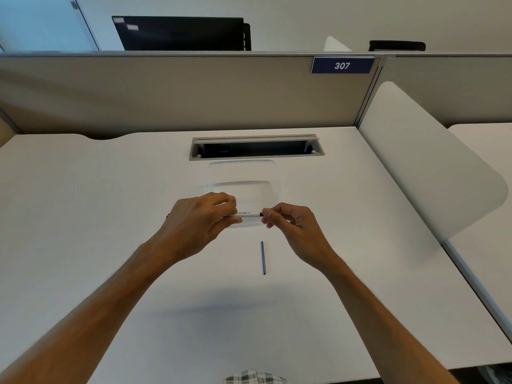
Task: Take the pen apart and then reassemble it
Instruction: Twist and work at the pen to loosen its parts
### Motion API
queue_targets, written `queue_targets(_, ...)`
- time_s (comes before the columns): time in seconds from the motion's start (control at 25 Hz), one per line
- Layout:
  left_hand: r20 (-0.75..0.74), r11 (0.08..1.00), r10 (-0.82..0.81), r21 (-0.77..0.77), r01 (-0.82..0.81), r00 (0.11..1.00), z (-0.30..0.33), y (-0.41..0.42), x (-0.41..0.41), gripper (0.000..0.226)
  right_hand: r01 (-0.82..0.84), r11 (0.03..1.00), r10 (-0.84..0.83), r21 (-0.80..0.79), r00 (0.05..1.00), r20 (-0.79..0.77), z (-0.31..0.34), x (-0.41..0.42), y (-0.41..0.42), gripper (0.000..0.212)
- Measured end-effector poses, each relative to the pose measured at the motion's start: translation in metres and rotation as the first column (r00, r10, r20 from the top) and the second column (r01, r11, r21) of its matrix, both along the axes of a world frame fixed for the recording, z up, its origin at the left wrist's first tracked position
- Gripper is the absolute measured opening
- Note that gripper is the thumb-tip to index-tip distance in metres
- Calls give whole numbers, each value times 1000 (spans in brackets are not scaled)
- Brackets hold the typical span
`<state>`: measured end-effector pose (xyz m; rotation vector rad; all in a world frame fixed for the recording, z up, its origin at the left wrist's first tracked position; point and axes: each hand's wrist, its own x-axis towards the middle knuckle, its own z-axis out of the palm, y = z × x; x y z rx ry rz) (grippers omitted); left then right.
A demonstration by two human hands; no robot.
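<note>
Between both hands — white pen barrel [250, 214], black lettering, dark right end.

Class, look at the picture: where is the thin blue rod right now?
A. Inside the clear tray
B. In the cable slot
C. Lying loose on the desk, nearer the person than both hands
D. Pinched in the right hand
C: the thin blue rod lies alone on the white desk, touched by neither hand.
</note>
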<state>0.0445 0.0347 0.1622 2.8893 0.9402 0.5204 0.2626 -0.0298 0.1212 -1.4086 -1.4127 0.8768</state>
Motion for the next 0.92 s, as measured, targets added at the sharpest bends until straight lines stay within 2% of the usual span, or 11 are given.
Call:
queue_targets(0.36, -15, 1000, 19, -11, -19, 1000, 1, 1, -1, 39, 17, 1000, -17, -4, 996, -86, -2, 1, -1, 11)
queue_targets(0.52, -28, 1000, 11, -8, -11, 1000, 0, 0, -1, 40, 40, 999, -39, 27, 998, -51, -2, -1, -1, 10)
queue_targets(0.76, -52, 1000, 1, -16, -1, 999, 2, -2, 2, 42, -18, 999, 16, 37, 999, 36, -2, -5, 1, 32)
queue_targets(0.92, -48, 1000, 0, -15, 0, 999, 2, 0, 0, 40, -50, 998, 50, 27, 999, 4, -2, -3, 2, 30)
